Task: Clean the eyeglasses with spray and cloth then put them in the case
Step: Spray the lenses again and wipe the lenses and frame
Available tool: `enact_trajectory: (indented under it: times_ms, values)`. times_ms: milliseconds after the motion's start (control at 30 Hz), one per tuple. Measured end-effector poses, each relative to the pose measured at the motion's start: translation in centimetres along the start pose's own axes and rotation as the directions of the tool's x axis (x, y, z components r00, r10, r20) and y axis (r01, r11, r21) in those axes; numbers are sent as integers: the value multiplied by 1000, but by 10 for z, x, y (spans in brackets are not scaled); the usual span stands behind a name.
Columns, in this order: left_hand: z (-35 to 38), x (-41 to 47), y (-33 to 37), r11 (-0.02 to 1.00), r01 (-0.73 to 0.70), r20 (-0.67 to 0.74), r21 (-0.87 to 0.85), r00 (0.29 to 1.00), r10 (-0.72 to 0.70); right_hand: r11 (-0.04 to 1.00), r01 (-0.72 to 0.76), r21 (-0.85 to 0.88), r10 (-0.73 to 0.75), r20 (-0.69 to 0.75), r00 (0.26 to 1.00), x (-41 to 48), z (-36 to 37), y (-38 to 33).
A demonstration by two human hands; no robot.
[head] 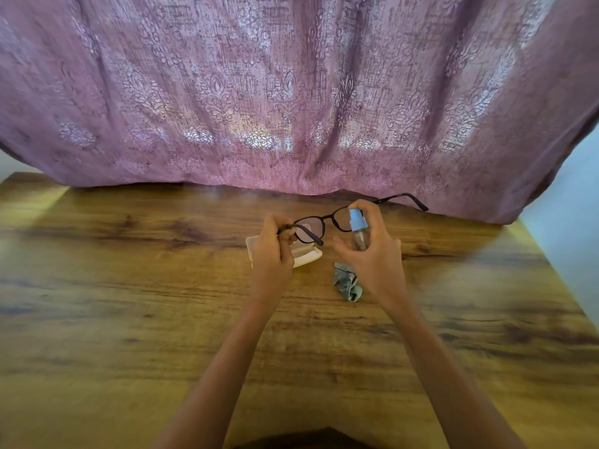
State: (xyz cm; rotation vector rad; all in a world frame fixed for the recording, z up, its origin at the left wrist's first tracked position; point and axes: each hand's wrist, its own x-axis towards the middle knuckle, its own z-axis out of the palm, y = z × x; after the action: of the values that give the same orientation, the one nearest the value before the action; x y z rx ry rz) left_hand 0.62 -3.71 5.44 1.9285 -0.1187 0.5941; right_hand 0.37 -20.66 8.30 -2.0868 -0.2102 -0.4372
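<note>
Black thin-framed eyeglasses [319, 223] hang above the wooden tabletop [129, 286], temples unfolded; the left hand [272, 246] has its grip clenched on one hinge. The right hand [372, 251] grasps a small clear spray bottle with blue nozzle [358, 228] beside the lens. Below lie a white glasses case [306, 256] and a crumpled grey-green cloth [348, 283].

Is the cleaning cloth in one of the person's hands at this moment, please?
No, the cloth lies crumpled on the table, while the left hand holds the eyeglasses and the right hand the spray bottle.
</note>
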Motion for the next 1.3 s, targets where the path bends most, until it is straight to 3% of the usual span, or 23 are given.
enact_trajectory:
  times_ms: [200,400,633,833,1200,1300]
  values:
    - [2,-1,0,1000,18,4,-16,1000,-18,997,44,-57,-43,13,999,0,2,3]
    - [3,-1,-5,998,48,15,-38,999,-47,999,38,21,-38,13,999,-10,1,19]
    - [2,2,-7,999,33,-30,-11,999,-33,975,-220,43,224,-121,967,-15,-9,78]
    - [2,3,-9,999,32,-50,5,998,-31,954,-295,63,301,-197,933,-19,-14,105]
    - [3,2,-7,998,55,-37,-34,998,-56,894,-446,-31,439,-128,889,-23,-8,122]
    - [2,2,-6,997,63,-46,-35,997,-65,874,-484,53,486,-151,861,-31,-8,123]
